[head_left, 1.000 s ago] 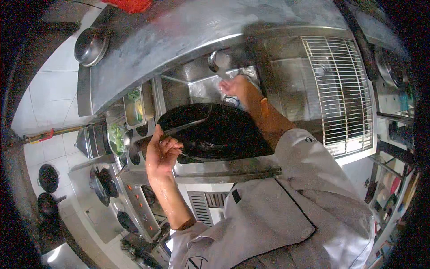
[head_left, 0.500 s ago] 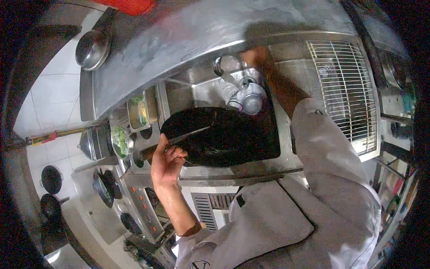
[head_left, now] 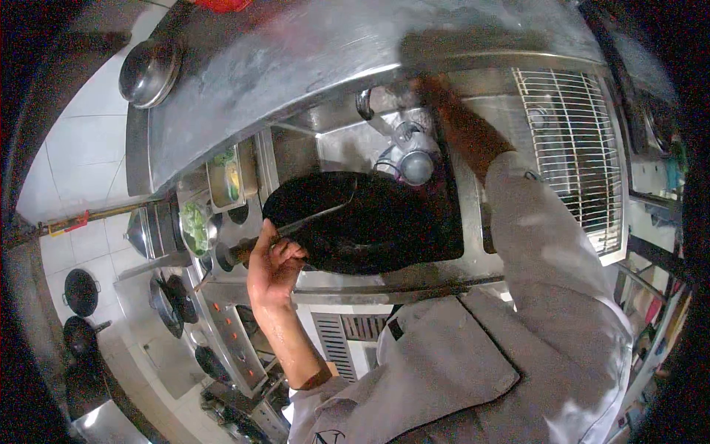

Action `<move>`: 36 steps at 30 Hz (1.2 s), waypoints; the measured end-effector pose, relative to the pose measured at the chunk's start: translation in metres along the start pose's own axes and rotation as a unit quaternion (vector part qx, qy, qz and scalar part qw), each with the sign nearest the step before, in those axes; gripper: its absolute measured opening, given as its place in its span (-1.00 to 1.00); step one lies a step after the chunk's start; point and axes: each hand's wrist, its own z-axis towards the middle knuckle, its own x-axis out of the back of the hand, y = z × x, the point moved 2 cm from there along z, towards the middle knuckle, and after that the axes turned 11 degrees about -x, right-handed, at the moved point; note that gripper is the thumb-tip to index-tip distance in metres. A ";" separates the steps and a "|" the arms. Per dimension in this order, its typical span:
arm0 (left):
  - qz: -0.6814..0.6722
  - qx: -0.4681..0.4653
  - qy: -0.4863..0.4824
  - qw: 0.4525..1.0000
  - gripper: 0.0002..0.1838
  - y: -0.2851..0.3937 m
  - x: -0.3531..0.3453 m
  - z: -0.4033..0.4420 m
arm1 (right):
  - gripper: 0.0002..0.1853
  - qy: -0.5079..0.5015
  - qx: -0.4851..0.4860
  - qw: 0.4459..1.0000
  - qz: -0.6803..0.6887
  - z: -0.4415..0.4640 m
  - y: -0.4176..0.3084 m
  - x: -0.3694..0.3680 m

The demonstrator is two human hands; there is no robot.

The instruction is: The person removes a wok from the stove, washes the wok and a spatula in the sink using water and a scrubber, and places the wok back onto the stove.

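My left hand [head_left: 275, 270] is closed around the handle of a large black pan [head_left: 347, 222], which lies tilted over the sink [head_left: 340, 144]. Its thumb points up along the handle, and the wrist looks wet. My right arm reaches to the back of the sink, where my right hand [head_left: 429, 92] is in deep shadow beside the curved metal faucet [head_left: 364, 103]. Its fingers cannot be made out. Below the faucet, behind the pan, sits a shiny metal vessel with a round end [head_left: 416, 167].
A wire rack [head_left: 573, 155] lies right of the sink. To the left stand a bowl of green leaves [head_left: 194, 228] and a metal container of cut vegetables [head_left: 225, 177]. A metal hood [head_left: 310, 52] overhangs the back. Several pans, including a dark one [head_left: 81, 291], are at far left.
My right hand has darkened into shadow by the faucet and shifted slightly right. The whitish water under the faucet looks reduced. My left hand keeps its hold on the pan, nearly still.
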 end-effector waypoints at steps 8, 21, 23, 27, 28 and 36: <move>-0.002 0.002 0.013 1.000 -0.80 0.000 0.014 0.005 | -0.55 -0.156 0.018 0.940 0.303 -0.091 0.022 -0.146; 0.013 -0.012 -0.018 1.000 -0.76 0.000 0.002 0.003 | -0.57 -0.074 -0.352 0.576 0.734 -0.049 0.034 -0.131; 0.011 -0.005 -0.004 1.000 -0.76 -0.003 0.002 0.004 | -0.59 -0.154 -0.456 0.441 0.758 -0.077 0.024 -0.151; 0.023 -0.004 -0.009 1.000 -0.75 -0.003 0.003 0.006 | -0.59 -0.194 -0.416 0.403 0.792 -0.047 0.018 -0.124; 0.018 0.004 -0.003 1.000 -0.75 -0.003 0.003 0.005 | -0.58 -0.173 -0.364 0.449 0.797 -0.027 0.023 -0.107; 0.005 0.006 -0.003 1.000 -0.73 -0.005 0.002 0.005 | -0.54 -0.156 -0.502 0.364 0.768 -0.095 0.005 -0.132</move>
